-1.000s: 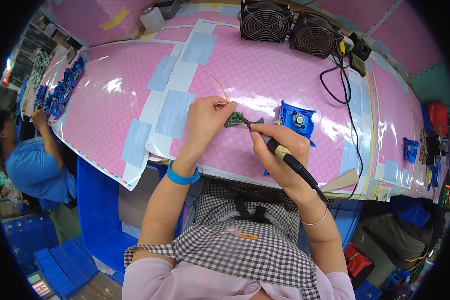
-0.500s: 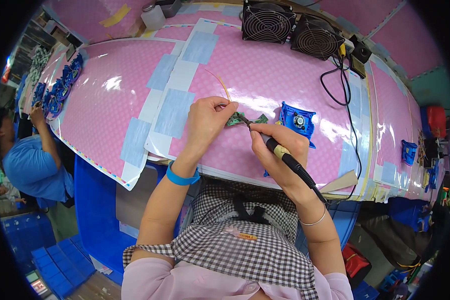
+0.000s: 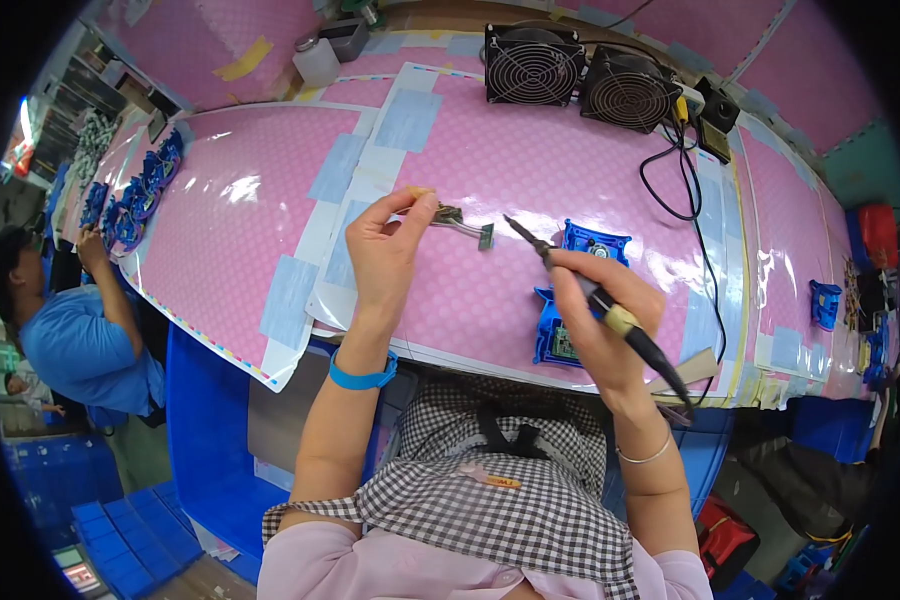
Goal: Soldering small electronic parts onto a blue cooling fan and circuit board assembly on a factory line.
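Note:
Between the thumb and fingers of my left hand [image 3: 385,245] is a small circuit board [image 3: 449,213]. Short wires join it to a smaller green board [image 3: 486,237] on its right. My right hand [image 3: 610,310] is closed round a soldering iron [image 3: 620,320], its tip up and to the left, apart from the boards. Just beyond that hand lies a blue plastic housing [image 3: 618,245] with a round part in it, partly covered by the hand. A second blue housing [image 3: 544,350] with a green board inside sits nearer the table edge, left of my right wrist.
Two black fans [image 3: 535,68] stand at the back of the pink-covered table [image 3: 530,160]. A black cable [image 3: 698,185] runs down the right side. A white jar [image 3: 316,62] is at the back left. Several blue housings [image 3: 135,200] lie far left, near another person [image 3: 90,335].
The soldering iron has drawn back from the board, down and to the right. My left hand has shifted left with the board. The housing near the table edge now shows more fully.

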`<action>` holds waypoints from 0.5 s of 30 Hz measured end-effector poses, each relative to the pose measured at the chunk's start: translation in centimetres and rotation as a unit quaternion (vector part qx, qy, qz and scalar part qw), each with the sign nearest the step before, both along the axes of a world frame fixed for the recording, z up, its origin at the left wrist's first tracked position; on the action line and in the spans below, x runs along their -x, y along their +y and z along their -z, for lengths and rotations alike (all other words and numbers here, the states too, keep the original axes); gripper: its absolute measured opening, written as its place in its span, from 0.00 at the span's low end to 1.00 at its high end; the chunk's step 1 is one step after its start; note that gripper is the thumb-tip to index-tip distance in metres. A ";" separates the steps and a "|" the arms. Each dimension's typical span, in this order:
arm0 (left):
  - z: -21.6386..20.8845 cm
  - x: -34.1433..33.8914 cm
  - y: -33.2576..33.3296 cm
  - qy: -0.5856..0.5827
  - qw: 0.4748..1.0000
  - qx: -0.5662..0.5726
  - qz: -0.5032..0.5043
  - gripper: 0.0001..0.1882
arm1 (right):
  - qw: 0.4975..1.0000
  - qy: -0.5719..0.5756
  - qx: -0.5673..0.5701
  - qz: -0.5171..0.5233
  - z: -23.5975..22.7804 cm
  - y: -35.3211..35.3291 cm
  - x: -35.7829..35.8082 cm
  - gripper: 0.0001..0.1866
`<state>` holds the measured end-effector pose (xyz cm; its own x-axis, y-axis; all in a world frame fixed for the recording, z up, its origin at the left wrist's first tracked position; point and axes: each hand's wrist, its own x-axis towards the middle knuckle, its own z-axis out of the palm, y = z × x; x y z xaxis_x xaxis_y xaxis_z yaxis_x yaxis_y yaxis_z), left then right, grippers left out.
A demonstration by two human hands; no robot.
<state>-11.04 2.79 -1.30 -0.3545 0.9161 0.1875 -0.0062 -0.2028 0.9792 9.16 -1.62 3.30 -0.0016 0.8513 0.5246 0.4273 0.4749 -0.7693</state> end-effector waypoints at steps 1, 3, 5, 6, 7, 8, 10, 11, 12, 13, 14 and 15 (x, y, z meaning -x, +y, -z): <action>-0.7 0.4 -0.2 -0.013 1.000 0.001 -0.005 0.07 | 1.000 0.009 -0.001 -0.001 -0.2 -0.3 -0.6 0.06; -1.5 0.8 -0.5 -0.027 0.999 -0.022 -0.014 0.06 | 0.998 0.041 0.042 -0.017 -0.5 -1.4 -2.0 0.08; -2.2 1.1 -0.7 0.028 0.999 -0.031 -0.023 0.06 | 0.996 0.069 0.054 -0.004 -0.3 -2.5 -3.3 0.09; -2.5 1.1 -0.8 0.077 0.996 -0.038 -0.031 0.05 | 0.993 0.092 0.069 0.009 -0.1 -3.0 -4.0 0.10; -3.1 1.0 -1.2 0.076 0.996 -0.034 -0.024 0.05 | 0.993 0.097 0.064 0.020 0.1 -3.6 -4.7 0.11; -3.8 0.9 -1.5 0.136 0.988 -0.069 -0.032 0.05 | 0.993 0.096 0.069 0.029 0.2 -3.9 -5.4 0.11; -5.2 -0.5 -3.1 0.187 0.978 -0.091 -0.026 0.05 | 0.989 0.117 0.074 0.060 -0.1 -5.2 -7.0 0.09; -5.9 -1.3 -3.8 0.166 0.984 -0.061 0.010 0.06 | 0.985 0.124 0.095 0.077 -0.5 -5.9 -7.6 0.09; -6.3 -2.0 -4.2 0.149 0.987 -0.039 0.040 0.06 | 0.984 0.121 0.098 0.084 -0.3 -6.4 -8.3 0.09; -6.0 -2.9 -4.7 0.119 0.988 -0.021 0.092 0.06 | 0.989 0.097 0.083 0.077 0.0 -7.0 -9.2 0.09; -5.7 -3.8 -5.0 0.115 0.988 -0.018 0.099 0.06 | 0.992 0.074 0.067 0.070 0.2 -7.6 -9.9 0.09; -5.4 -4.6 -5.3 0.129 0.979 0.015 0.157 0.06 | 0.989 0.108 0.083 0.061 0.0 -8.3 -9.7 0.09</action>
